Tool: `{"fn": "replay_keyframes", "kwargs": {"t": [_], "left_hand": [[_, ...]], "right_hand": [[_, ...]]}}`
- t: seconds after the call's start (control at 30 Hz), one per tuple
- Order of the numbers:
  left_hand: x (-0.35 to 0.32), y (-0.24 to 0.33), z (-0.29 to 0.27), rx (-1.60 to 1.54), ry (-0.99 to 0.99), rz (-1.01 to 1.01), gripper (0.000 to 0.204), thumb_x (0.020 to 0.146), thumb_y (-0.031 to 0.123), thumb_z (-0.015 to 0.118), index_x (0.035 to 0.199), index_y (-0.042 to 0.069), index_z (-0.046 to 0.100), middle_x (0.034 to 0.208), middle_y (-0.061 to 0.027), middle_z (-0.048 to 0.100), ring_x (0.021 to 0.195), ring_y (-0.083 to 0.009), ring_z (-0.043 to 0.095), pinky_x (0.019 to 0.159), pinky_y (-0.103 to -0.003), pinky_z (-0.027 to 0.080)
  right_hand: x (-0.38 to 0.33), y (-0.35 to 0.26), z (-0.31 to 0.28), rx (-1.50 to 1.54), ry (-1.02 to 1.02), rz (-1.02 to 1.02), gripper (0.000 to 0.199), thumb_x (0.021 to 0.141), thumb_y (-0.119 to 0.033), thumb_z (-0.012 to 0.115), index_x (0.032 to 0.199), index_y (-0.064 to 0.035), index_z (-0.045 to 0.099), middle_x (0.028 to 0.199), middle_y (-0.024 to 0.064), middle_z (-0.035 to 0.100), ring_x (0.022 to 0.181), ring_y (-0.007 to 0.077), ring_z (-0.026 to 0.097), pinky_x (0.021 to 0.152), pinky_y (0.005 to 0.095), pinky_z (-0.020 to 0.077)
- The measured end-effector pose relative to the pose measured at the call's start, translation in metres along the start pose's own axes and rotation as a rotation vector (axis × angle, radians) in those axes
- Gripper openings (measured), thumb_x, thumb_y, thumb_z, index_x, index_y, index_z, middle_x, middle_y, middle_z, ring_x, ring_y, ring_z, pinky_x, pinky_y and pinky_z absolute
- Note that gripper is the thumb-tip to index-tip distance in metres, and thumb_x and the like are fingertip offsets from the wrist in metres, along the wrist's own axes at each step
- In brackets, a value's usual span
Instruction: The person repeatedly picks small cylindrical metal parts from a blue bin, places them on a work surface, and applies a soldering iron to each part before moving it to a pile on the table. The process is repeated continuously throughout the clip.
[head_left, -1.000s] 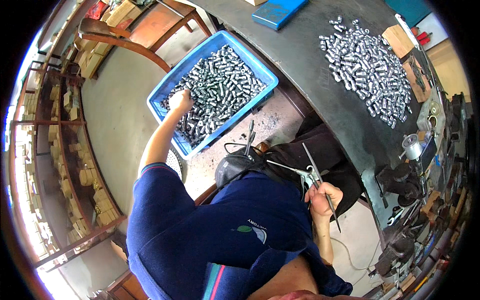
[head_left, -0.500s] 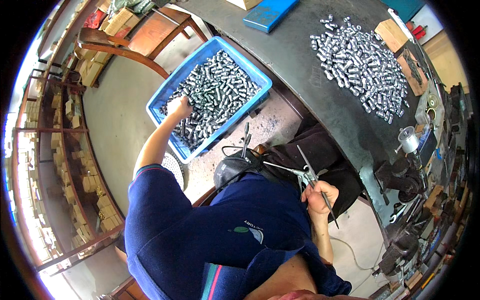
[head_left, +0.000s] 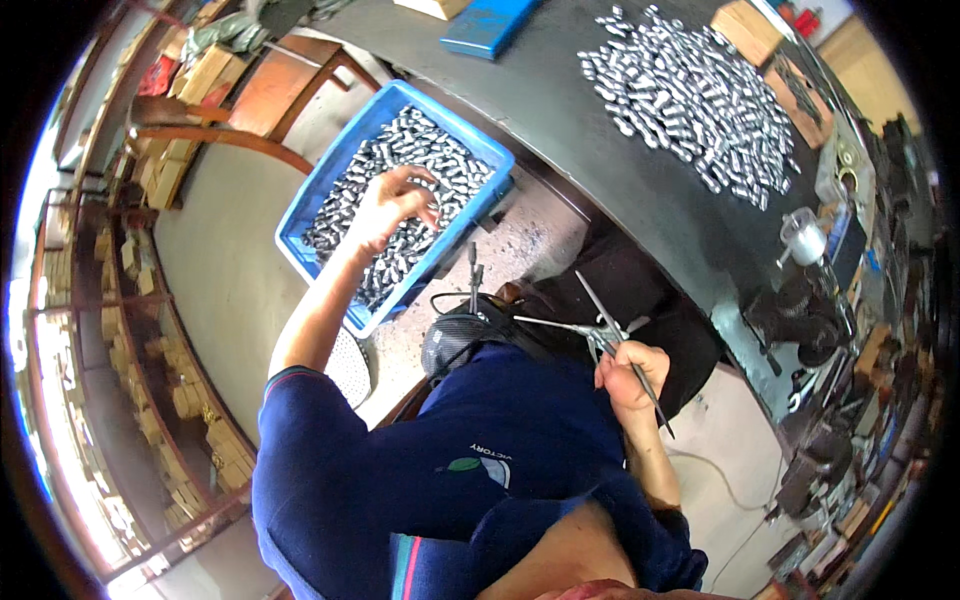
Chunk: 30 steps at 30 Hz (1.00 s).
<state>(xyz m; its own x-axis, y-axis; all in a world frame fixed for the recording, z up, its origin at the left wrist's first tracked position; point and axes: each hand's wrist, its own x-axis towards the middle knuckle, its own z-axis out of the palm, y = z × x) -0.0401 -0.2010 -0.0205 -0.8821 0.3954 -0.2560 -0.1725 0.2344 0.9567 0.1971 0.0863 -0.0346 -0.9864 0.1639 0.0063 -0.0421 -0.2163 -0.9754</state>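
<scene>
My left hand (head_left: 393,205) hovers over the blue plastic crate (head_left: 300,250), its fingers apart and curved; I see nothing held in it. Beneath it, the crate is heaped with small dark and silvery cylindrical metal fittings (head_left: 440,150). Close to my lap, my right hand (head_left: 634,374) is closed round a slim dark file-like rod (head_left: 592,298), tapered to a point at each end. Beside those fingers lies a shiny metal tool (head_left: 560,325) with a long thin shaft; whether the hand grips it too is unclear.
On the dark workbench (head_left: 520,110) lies a big pile of shiny metal fittings (head_left: 690,105), near a blue flat box (head_left: 490,25) and wooden blocks (head_left: 745,32). A vise-like tool (head_left: 800,320) stands at the bench's right. A wooden chair (head_left: 285,90) and shelves of boxes (head_left: 160,390) are left.
My left hand has lifted from the fittings at the crate's left side, moved right over the middle, and spread its fingers. The right hand keeps its hold. The whole view has shifted slightly.
</scene>
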Motion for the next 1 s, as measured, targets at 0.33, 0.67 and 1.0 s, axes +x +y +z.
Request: {"fn": "replay_keyframes", "kwargs": {"t": [0.33,0.67,1.0], "left_hand": [[-0.042,-0.013,0.156,-0.825,-0.644,-0.432,0.032,0.091,0.024,0.050,0.096,-0.008,0.054,0.067,-0.0187,0.062,0.057,-0.0301,0.063,0.063,-0.041,0.054],[-0.028,-0.016,0.157,-0.714,-0.584,-0.456,0.046,0.094,0.037,0.044,0.084,-0.008,0.054,0.057,-0.0188,0.059,0.045,-0.0279,0.058,0.064,-0.041,0.054],[-0.025,-0.014,0.163,-0.712,-0.570,-0.479,0.048,0.095,0.039,0.040,0.088,-0.007,0.055,0.051,-0.0172,0.055,0.041,-0.0288,0.055,0.065,-0.042,0.054]], "right_hand": [[0.012,-0.012,-0.003,-0.257,-0.019,-0.095,0.034,0.066,-0.003,0.056,0.054,-0.0052,0.024,0.048,0.0028,0.027,0.044,0.0092,0.027,0.041,0.0260,0.0213],[0.021,0.005,-0.010,-0.263,-0.032,-0.073,0.050,0.072,-0.032,0.067,0.053,-0.0048,0.029,0.048,0.0023,0.030,0.043,0.0096,0.032,0.042,0.0263,0.0245],[0.027,0.000,-0.009,-0.238,-0.042,-0.069,0.060,0.075,-0.049,0.064,0.052,-0.0048,0.032,0.047,0.0016,0.032,0.043,0.0102,0.032,0.042,0.0279,0.0228]]}}
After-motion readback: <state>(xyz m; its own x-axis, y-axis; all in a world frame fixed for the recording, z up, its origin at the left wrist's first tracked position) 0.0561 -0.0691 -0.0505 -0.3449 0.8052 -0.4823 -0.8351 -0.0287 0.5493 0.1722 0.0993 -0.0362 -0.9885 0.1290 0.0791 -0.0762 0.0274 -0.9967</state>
